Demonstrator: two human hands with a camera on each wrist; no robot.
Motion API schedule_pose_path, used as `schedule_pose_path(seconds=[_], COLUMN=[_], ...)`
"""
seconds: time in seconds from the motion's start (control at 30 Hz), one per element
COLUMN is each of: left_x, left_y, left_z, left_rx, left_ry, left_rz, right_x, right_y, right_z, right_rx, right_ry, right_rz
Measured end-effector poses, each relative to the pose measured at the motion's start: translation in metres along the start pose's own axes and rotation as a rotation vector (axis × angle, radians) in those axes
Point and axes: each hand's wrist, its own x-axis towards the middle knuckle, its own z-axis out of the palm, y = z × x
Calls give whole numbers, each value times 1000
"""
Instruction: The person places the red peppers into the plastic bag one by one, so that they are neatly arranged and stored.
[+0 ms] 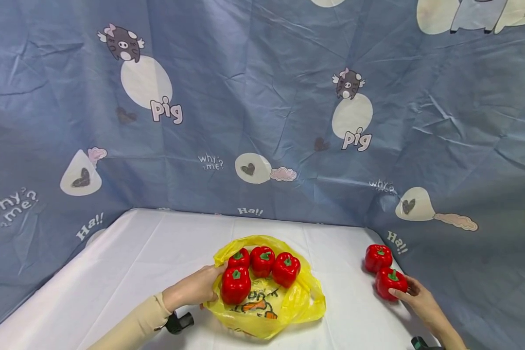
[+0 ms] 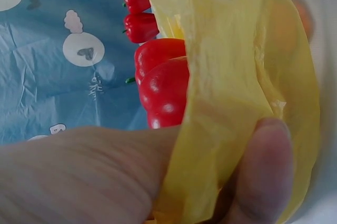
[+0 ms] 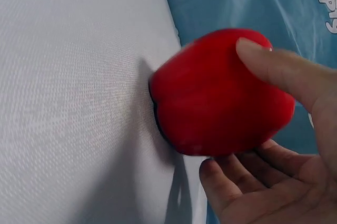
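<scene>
A yellow plastic bag (image 1: 295, 313) lies spread on the table with its mouth wide, and several red bell peppers (image 1: 262, 261) with green stems stand in it. My left hand (image 1: 197, 288) holds the bag's left rim. In the left wrist view the thumb (image 2: 263, 174) lies over the yellow film, and part of the hand is hidden behind it. Far to the right, my right hand (image 1: 423, 302) grips a red bell pepper (image 3: 221, 97), thumb on one side and fingers on the other. Its base is close to the white cloth. Another red bell pepper (image 1: 378, 257) stands just behind it.
A white cloth covers the table (image 1: 157, 253). Behind and beside it hangs a blue patterned curtain (image 1: 262, 97), which meets the table's right edge close by the right hand. A stretch of white table separates the bag from the two peppers on the right.
</scene>
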Motion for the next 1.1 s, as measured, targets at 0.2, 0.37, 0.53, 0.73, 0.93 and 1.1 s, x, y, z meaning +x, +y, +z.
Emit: schedule_pose_path(seconds=[0.2, 0.37, 0.53, 0.73, 0.93, 1.1], left_x=[0, -1, -2, -3, -3, -3], left_y=[0, -1, -1, -2, -2, -2], left_z=[0, 1, 1, 1, 0, 0], left_rx=[-2, -7, -12, -17, -7, -2], left_ry=[2, -3, -2, 6, 6, 5], left_rz=[-7, -10, -1, 7, 5, 1], right_x=[0, -1, -1, -3, -5, -6], right_y=[2, 4, 4, 4, 3, 1], right_z=[1, 0, 1, 3, 5, 6], right_rx=[13, -11, -16, -48, -70, -78], right_ry=[14, 10, 12, 8, 7, 13], right_rz=[36, 62, 64, 81, 64, 64])
